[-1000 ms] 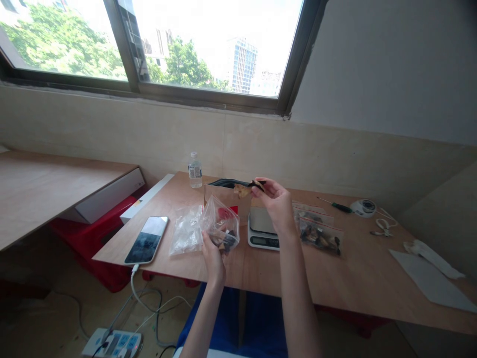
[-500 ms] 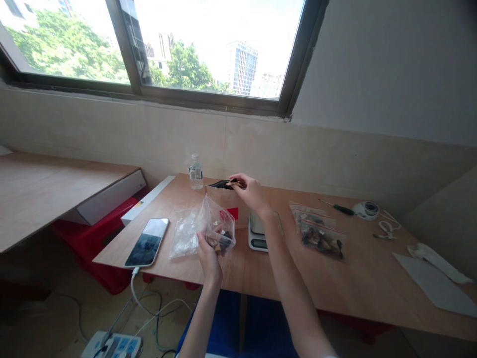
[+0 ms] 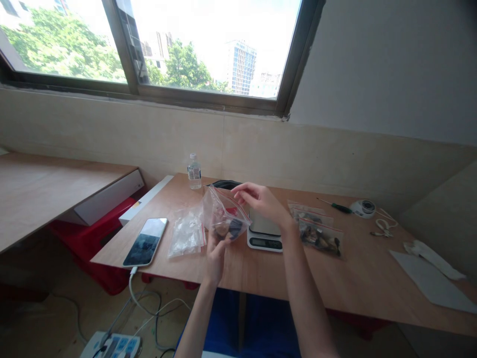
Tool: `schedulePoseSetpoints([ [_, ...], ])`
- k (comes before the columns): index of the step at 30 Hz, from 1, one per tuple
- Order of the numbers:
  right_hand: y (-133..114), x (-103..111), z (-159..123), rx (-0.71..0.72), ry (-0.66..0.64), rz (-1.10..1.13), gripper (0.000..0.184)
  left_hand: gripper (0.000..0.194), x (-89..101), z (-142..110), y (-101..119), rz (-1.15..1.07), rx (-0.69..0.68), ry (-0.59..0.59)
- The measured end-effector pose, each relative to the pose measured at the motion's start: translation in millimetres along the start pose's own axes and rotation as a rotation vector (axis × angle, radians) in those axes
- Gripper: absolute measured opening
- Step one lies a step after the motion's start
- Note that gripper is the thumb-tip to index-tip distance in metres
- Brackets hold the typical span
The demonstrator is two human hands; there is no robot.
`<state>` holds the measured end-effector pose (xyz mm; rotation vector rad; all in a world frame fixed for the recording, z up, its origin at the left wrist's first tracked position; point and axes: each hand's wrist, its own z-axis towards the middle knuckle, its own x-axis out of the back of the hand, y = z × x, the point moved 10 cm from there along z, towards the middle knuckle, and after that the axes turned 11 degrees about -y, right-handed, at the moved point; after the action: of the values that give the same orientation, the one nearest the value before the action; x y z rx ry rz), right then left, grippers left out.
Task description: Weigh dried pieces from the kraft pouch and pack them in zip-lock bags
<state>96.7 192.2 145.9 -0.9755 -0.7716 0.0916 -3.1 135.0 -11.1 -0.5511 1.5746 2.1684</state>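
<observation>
My left hand (image 3: 216,253) grips a clear zip bag (image 3: 210,206) from below and holds it up over the table. Brown and dark dried-looking pieces (image 3: 225,228) lie at the bottom of the bag; their exact kind I cannot make out. Beside the bag's mouth is my right hand (image 3: 261,200), its fingers loosely bent and apart, with nothing visible in them. Under my right wrist sits a white kitchen scale (image 3: 265,242) with a display, partly covered by the arm. Dark material (image 3: 225,184) shows behind the bag, mostly hidden.
Flat clear bags (image 3: 186,236) and a phone (image 3: 146,242) on a cable lie left. A water bottle (image 3: 194,173) stands behind. To the right are filled zip bags (image 3: 321,237), a screwdriver (image 3: 341,208), a white dome camera (image 3: 362,209) and white paper (image 3: 428,278).
The zip bag in my left hand has moved right and up, away from the flat bags. My right hand has come to its mouth; the brown pieces it held no longer show in its fingers.
</observation>
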Motion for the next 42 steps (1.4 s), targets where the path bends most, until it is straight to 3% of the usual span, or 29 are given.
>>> schedulePoseSetpoints([
  [2, 5, -13, -5, -0.054, -0.126, -0.081, 0.021, 0.074, -1.8, 0, 2, 0.079, 0.001, -0.037],
  [5, 14, -20, -11, -0.116, -0.178, -0.18, 0.016, 0.071, -1.0, 0, 6, 0.176, 0.004, -0.043],
  [13, 27, -46, -17, -0.106, -0.356, -0.131, 0.026, 0.053, -1.5, 3, 19, 0.286, 0.009, -0.079],
  [25, 25, -52, -16, -0.108, -0.358, -0.025, 0.014, 0.055, -0.4, 4, 20, 0.238, 0.035, -0.081],
  [29, 24, -39, -15, -0.09, -0.275, 0.07, 0.014, 0.05, 0.2, 4, 29, 0.217, -0.023, -0.08],
  [35, 21, 0, -3, -0.029, -0.05, 0.121, 0.02, 0.049, 21.2, 2, 43, 0.203, -0.127, 0.06],
  [42, 13, 33, 31, 0.061, 0.23, 0.068, 0.022, 0.05, 38.8, -1, 51, 0.155, -0.212, 0.191],
])
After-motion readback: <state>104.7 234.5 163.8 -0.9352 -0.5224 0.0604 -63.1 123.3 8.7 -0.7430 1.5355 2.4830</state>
